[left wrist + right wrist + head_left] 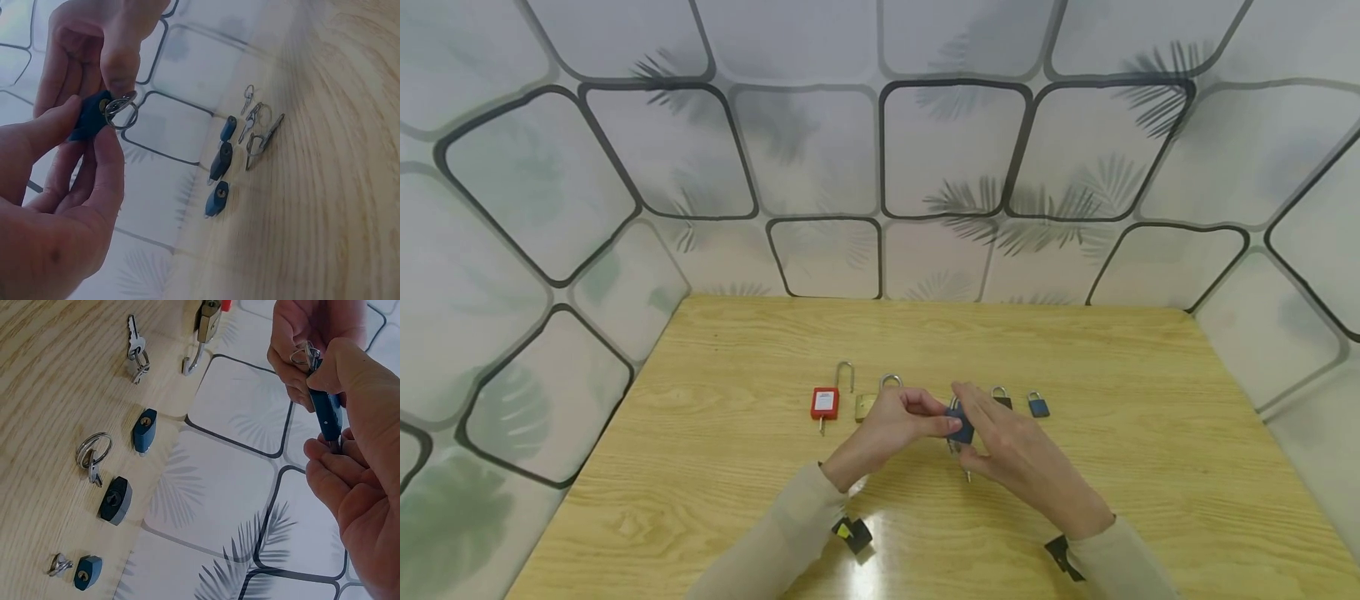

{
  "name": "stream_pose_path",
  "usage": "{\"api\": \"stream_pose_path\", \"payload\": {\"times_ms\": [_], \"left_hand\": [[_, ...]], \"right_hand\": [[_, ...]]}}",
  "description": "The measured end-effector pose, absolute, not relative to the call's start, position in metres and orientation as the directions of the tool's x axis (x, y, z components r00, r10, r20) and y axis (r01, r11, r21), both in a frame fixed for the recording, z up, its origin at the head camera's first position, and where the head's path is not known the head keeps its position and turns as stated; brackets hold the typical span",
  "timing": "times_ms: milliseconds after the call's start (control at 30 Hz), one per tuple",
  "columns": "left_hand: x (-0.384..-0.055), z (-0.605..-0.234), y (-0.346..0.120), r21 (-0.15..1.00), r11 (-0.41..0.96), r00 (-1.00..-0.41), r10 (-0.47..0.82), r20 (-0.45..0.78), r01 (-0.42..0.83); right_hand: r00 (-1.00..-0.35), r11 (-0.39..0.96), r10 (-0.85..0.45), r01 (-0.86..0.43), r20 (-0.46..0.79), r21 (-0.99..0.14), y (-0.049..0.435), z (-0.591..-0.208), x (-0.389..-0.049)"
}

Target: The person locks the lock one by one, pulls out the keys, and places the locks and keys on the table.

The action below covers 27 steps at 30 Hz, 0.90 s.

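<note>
A blue padlock is held above the table between both hands. My left hand pinches its body between thumb and fingers. From the other side, my right hand grips it, with the thumb at the keyhole end and the fingers at the shackle, as the right wrist view shows. A key ring hangs at the keyhole end in the left wrist view. Fingers cover most of the shackle, so whether it is locked cannot be seen.
A red padlock with raised shackle lies left, beside a brass padlock. Further right are a black padlock and a small blue padlock. Another blue padlock and loose keys lie on the wooden table.
</note>
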<state>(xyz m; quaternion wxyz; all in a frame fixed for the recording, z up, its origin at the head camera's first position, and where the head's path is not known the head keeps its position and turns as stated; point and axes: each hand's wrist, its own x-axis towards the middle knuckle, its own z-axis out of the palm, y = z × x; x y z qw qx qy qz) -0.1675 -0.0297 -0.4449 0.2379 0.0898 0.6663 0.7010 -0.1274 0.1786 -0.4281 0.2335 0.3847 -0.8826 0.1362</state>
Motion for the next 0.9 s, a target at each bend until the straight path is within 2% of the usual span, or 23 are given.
{"api": "stream_pose_path", "payload": {"times_ms": [367,667,767,900], "left_hand": [[-0.1699,-0.4444,-0.0317,0.982,0.113,-0.870,0.457,-0.184,-0.149],[-0.1714,-0.4440,-0.0328,0.988,0.126,-0.857,0.494,-0.144,-0.094],[-0.1715,-0.4438,-0.0334,0.988,0.122,-0.864,0.483,-0.140,-0.092],[-0.1720,-0.4439,-0.0331,0.987,0.111,-0.891,0.427,-0.151,-0.114]], "right_hand": [[-0.554,0.635,-0.633,-0.771,0.541,-0.047,0.1817,-0.4324,-0.1314],[-0.541,0.596,-0.645,-0.798,0.540,-0.087,0.1813,-0.4319,-0.1313],[-0.542,0.602,-0.631,-0.794,0.555,-0.090,0.1807,-0.4319,-0.1312],[-0.574,0.612,-0.582,-0.776,0.576,-0.154,0.1820,-0.4317,-0.1314]]}}
